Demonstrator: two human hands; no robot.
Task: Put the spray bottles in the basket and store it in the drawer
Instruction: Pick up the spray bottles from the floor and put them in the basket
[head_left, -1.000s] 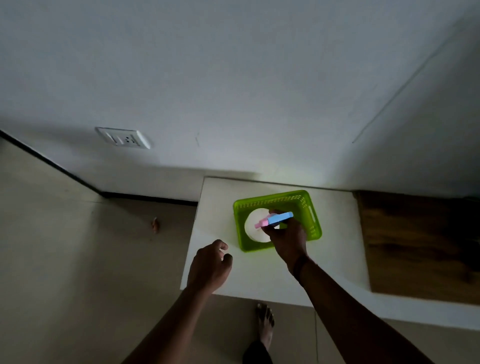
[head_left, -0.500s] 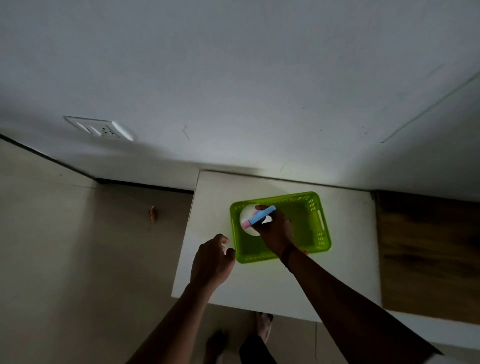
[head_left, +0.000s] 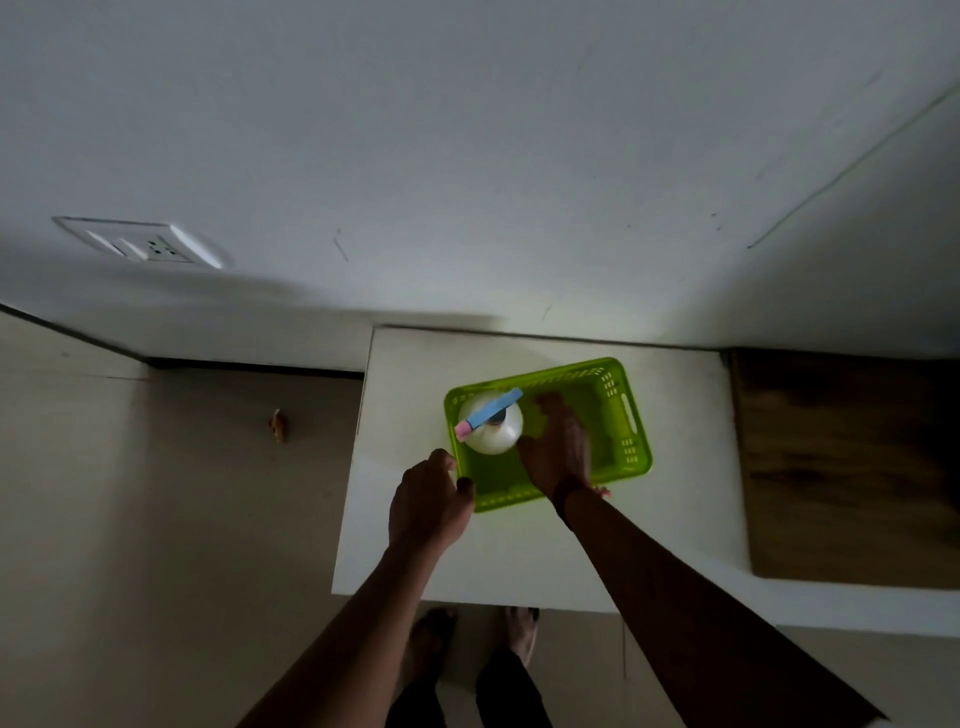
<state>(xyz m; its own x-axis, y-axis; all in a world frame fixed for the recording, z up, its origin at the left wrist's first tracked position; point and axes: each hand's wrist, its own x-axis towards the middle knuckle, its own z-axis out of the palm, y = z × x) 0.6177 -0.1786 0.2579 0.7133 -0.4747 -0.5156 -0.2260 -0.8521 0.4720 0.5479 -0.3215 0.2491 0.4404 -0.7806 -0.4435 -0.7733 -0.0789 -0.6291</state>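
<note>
A lime-green basket (head_left: 631, 415) sits on the white cabinet top (head_left: 519, 561). Inside its left end a white spray bottle (head_left: 496, 434) stands upright, its blue and pink spray head pointing left. My right hand (head_left: 558, 449) hovers palm down over the middle of the basket, just right of the bottle and off it, with fingers apart. At the basket's near left corner, my left hand (head_left: 428, 501) is curled, its thumb resting on the rim. No drawer is visible.
A small pinkish thing (head_left: 602, 491) peeks out under my right wrist at the basket's front edge. A dark wooden surface (head_left: 841, 467) adjoins the cabinet on the right. The wall carries a socket (head_left: 150, 244). My feet (head_left: 519, 631) stand below the cabinet front.
My right hand has set the bottle down in the basket and let go, sliding right. My left hand has moved up from the cabinet top to the basket's near left corner.
</note>
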